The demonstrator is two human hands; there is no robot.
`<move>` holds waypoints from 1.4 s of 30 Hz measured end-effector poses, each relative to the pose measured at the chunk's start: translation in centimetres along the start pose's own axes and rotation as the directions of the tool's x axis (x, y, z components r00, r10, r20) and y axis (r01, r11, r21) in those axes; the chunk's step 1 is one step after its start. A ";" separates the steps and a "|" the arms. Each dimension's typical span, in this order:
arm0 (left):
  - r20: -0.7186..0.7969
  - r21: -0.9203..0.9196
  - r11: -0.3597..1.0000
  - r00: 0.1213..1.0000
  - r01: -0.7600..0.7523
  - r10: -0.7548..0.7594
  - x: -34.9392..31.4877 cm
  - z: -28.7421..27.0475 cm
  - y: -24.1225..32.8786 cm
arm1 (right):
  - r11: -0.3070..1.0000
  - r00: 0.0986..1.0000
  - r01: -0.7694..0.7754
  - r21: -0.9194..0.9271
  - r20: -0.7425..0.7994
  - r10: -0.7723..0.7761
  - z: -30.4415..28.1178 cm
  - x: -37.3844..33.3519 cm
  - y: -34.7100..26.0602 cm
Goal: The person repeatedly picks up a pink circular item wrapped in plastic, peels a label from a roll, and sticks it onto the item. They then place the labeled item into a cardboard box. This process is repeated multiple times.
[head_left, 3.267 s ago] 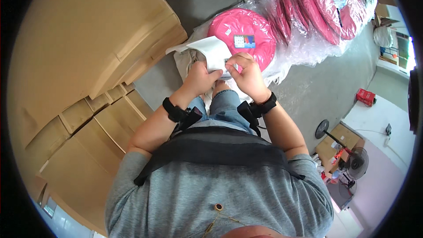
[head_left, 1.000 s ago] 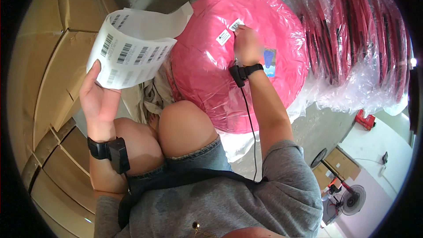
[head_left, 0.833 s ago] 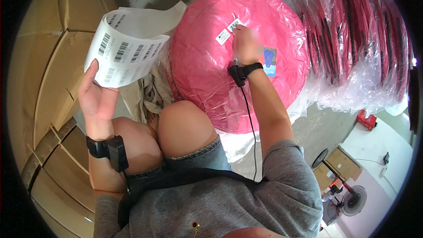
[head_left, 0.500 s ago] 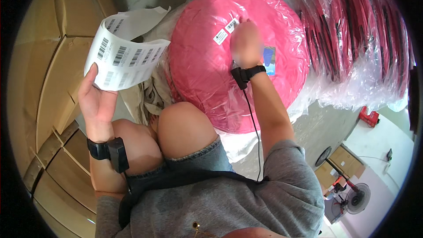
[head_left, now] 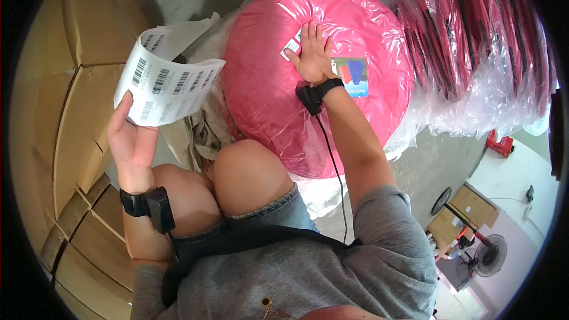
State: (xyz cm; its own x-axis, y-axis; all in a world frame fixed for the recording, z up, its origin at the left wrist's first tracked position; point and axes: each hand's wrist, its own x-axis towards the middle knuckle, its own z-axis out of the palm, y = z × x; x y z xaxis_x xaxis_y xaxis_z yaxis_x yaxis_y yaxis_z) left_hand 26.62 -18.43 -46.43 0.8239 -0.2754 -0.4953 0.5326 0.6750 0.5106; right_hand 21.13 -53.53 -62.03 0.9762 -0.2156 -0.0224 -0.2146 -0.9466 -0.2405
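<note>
My left hand (head_left: 133,142) pinches the lower edge of a curling white sheet of barcode labels (head_left: 172,92), thumb in front, the other fingers mostly hidden behind. To its right lies a large round pink fabric bundle (head_left: 267,112) wrapped in clear plastic. Flat on top of that bundle rests my right hand (head_left: 315,59), fingers stretched out. Its thumb and fingers partly cover small white stickers (head_left: 290,50) on the wrap. A printed picture card (head_left: 354,77) shows under the plastic, just right of my wrist.
Several plastic-wrapped pink bundles (head_left: 456,41) stand in a row at the far right. Brown cardboard boxes (head_left: 65,112) line the left side. A fan (head_left: 491,255), more cartons (head_left: 471,206) and a red case (head_left: 501,144) are at the lower right.
My right hand has shifted a little to the left on the pink bundle, its fingers now lying over the stickers. More of the picture card shows. The left hand keeps the label sheet nearly still.
</note>
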 end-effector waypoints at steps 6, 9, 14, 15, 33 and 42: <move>-0.013 -0.018 1.000 1.000 0.008 -0.008 0.2 -0.5 0.1 | 0.736 0.919 -0.174 0.654 -0.161 0.360 -4.0 -7.9 -0.7; 0.020 -0.060 0.997 0.999 0.046 -0.045 0.7 -0.7 0.1 | 0.066 0.720 -0.661 0.748 0.606 0.338 -6.2 -17.8 -2.1; -0.025 -0.012 0.993 0.993 0.113 -0.114 0.1 0.2 -0.7 | -0.433 0.097 -0.900 0.042 0.990 -0.105 -3.6 -30.2 -0.7; -0.038 -0.006 0.991 0.990 0.136 -0.136 0.1 0.4 -1.2 | -0.531 0.158 -0.845 0.068 0.979 -0.127 -1.2 -32.4 -0.2; -0.254 0.401 0.890 0.960 0.218 -0.121 -11.7 1.6 2.1 | -0.912 0.267 0.342 0.229 0.906 0.328 -5.7 -24.8 -8.2; -0.284 0.540 0.829 0.959 0.147 0.014 -21.7 7.9 8.9 | -0.923 0.352 0.325 0.205 0.880 0.319 -17.2 -21.3 -7.8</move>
State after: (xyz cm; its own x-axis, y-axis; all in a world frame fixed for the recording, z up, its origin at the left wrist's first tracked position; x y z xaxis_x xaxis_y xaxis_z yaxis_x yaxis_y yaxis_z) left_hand 15.03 -11.89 -25.58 0.7427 -0.0600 -0.6670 0.6673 0.1495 0.7296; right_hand 1.53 -45.63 -42.99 0.3019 -0.1673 -0.9385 0.5213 0.8532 0.0157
